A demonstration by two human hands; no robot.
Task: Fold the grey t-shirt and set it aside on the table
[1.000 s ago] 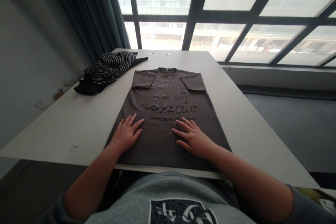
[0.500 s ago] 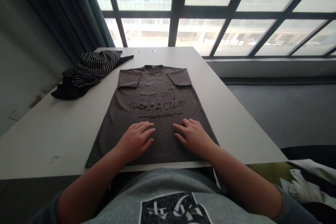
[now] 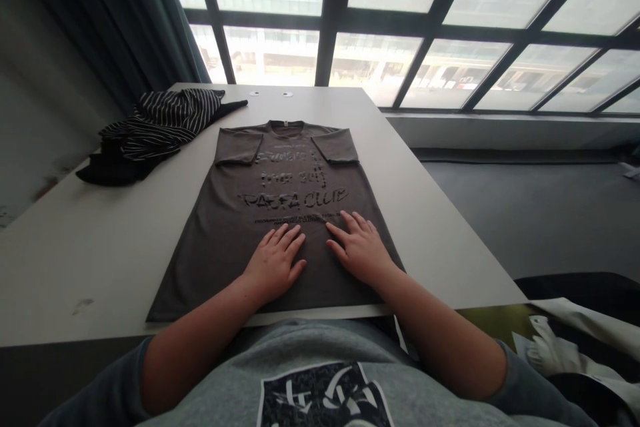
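A dark brown T-shirt [image 3: 240, 213] with black lettering lies flat and face up on the white table [image 3: 100, 240], its sleeves folded in and its collar toward the window. My left hand [image 3: 276, 261] rests palm down on the shirt's lower middle, fingers spread. Just to its right, my right hand [image 3: 359, 247] lies flat on the shirt too, fingers apart and pointing up toward the lettering. Neither hand holds anything.
A crumpled black and white striped garment [image 3: 155, 127] lies at the table's far left. Dark curtains [image 3: 100, 20] hang on the left and large windows span the back. White and yellow-green cloth [image 3: 555, 340] lies low at the right, beyond the table's edge.
My left hand has slid rightward across the shirt toward the right hand, so the two now lie close together. The view has shifted to the right.
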